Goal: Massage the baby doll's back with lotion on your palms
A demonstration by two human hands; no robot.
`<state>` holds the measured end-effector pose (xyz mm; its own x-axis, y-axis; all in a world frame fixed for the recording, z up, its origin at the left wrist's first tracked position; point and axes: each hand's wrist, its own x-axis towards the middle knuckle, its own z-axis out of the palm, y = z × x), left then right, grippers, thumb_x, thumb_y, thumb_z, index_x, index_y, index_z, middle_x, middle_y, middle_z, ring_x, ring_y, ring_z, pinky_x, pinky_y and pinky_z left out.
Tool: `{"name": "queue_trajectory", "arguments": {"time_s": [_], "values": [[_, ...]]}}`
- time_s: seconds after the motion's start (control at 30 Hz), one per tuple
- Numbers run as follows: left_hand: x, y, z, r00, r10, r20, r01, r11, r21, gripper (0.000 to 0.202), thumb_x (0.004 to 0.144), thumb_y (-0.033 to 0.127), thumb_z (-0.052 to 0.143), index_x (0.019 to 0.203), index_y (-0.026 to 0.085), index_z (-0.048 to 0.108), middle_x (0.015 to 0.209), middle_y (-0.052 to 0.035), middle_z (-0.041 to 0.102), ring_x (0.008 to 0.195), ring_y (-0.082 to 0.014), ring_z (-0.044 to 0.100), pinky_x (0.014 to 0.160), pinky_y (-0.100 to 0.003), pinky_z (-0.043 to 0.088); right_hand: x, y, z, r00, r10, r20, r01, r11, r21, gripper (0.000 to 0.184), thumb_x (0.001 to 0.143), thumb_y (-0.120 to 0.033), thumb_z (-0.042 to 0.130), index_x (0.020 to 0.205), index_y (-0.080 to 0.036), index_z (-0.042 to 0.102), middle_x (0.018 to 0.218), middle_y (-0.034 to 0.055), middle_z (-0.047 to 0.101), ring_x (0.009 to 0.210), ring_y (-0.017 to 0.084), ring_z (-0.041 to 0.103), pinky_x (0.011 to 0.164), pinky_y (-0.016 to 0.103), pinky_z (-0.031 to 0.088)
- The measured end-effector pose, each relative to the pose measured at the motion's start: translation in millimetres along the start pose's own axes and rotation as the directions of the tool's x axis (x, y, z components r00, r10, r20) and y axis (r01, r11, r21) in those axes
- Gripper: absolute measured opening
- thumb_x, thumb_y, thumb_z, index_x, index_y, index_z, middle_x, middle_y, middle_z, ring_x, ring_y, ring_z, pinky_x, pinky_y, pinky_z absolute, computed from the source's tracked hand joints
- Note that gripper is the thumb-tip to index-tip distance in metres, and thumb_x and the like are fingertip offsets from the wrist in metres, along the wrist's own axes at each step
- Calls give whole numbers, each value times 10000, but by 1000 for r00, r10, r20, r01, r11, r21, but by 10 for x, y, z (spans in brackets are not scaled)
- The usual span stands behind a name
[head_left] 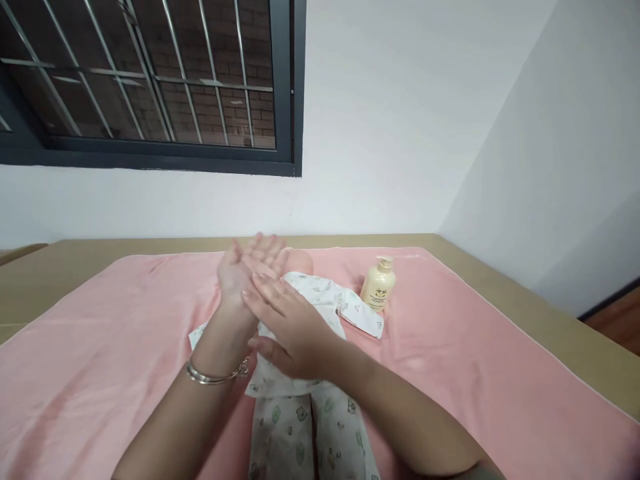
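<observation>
My left hand [247, 267] is raised palm up with its fingers stretched out, a silver bracelet on its wrist. My right hand [287, 327] lies flat across the left wrist and palm heel, fingers spread, holding nothing. Beneath both hands lies a baby doll [295, 260] in white printed clothes [320, 407], its head mostly hidden behind my hands. A cream pump bottle [379, 283] stands upright to the right of the doll.
A pink towel [100, 360] covers a tan mattress or table [550, 320] set into a white wall corner. A barred window [150, 80] is above at the back left. Wooden floor shows at the far right.
</observation>
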<state>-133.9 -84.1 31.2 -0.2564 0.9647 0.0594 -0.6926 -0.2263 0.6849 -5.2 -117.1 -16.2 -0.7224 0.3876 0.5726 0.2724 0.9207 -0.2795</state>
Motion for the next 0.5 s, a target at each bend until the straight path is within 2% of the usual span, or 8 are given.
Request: {"name": "queue_trajectory", "arguments": {"time_s": [0.07,0.1,0.13,0.17,0.23,0.33,0.4,0.5], "values": [[146,72,-85,966,257,-42,-255,966,47,525,960,552,352,1320,196,492,1460,-156,500,1300,-250,558,1105,-411,438,-7,326,48,1000,-2,25,3,999,-43,483,1028,-401,364,1470,-227,454,1511,76,491,1425,212,402,1215,457,249],[201,50,-130,931,362,-50,-358,930,80,500,957,544,371,1292,198,507,1437,-149,521,1293,-241,561,1112,-404,427,-14,490,80,997,80,9,-80,994,-72,450,1027,-367,360,1420,-215,515,1426,86,581,1361,207,485,1198,444,281],[247,-13,-180,899,436,-46,-428,895,124,472,957,530,387,1266,199,521,1412,-142,543,1290,-234,561,1120,-402,415,-22,637,120,980,194,-35,-197,974,-115,438,1022,-340,361,1396,-199,541,1401,106,600,1341,220,507,1180,454,307],[286,-114,-234,879,476,-32,-463,867,183,446,957,515,402,1242,199,536,1387,-138,562,1290,-232,557,1130,-405,401,-29,759,166,958,283,-50,-287,944,-164,452,1014,-321,375,1422,-182,513,1456,128,544,1380,241,463,1179,484,297],[349,-398,-358,872,490,4,-458,812,362,405,955,500,443,1198,201,568,1359,-128,581,1317,-235,525,1156,-409,358,-42,910,272,930,367,-15,-358,899,-252,479,1004,-325,407,1453,-173,476,1528,148,452,1444,274,369,1188,543,247],[423,-852,-566,908,416,40,-352,708,613,365,949,463,495,1218,228,570,1429,-105,529,1390,-231,430,1194,-397,275,-83,971,398,932,347,105,-301,902,-308,468,982,-314,462,1433,-198,509,1551,131,421,1476,286,305,1199,566,201],[467,-1054,-688,932,360,40,-298,699,650,354,962,455,467,1221,234,563,1406,-101,546,1366,-231,452,1182,-394,286,-153,981,424,936,332,114,-290,915,-280,454,960,-294,497,1404,-212,548,1543,117,437,1476,280,309,1201,553,213],[508,-1165,-807,949,315,9,-247,725,644,350,982,480,405,1209,259,555,1357,-80,575,1316,-226,494,1150,-392,330,-326,1025,379,949,307,78,-293,944,-154,431,967,-342,503,1384,-255,573,1523,77,472,1478,252,315,1207,546,223]]}}
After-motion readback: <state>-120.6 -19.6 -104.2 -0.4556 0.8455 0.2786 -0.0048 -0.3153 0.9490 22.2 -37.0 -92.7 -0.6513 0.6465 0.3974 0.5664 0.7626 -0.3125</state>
